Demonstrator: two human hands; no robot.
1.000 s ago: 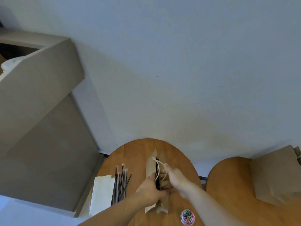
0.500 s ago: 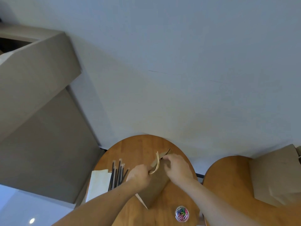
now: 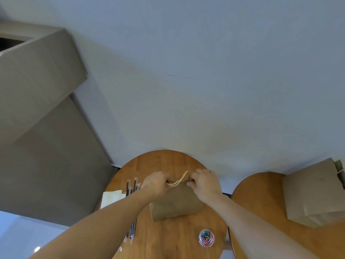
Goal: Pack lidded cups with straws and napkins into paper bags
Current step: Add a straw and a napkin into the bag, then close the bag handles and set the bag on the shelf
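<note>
A brown paper bag (image 3: 173,204) stands on the round wooden table (image 3: 162,161), its broad side facing me. My left hand (image 3: 155,184) grips the top edge at the left, with the pale twine handle (image 3: 178,181) running out of its fingers. At the right end of the top edge, my right hand (image 3: 204,184) pinches the paper. Several black straws (image 3: 131,186) lie to the left, partly under my left forearm. A white napkin stack (image 3: 112,200) lies beside them. No cup is in sight.
A clear tub of coloured paper clips (image 3: 206,237) sits on the table's near right. A second wooden table (image 3: 261,202) to the right carries another brown paper bag (image 3: 313,195). A grey wall panel (image 3: 46,146) rises on the left.
The bag has turned from edge-on to broad side facing me. Both hands moved up to its top edge, the left taking the handle and the right shifting to the right corner.
</note>
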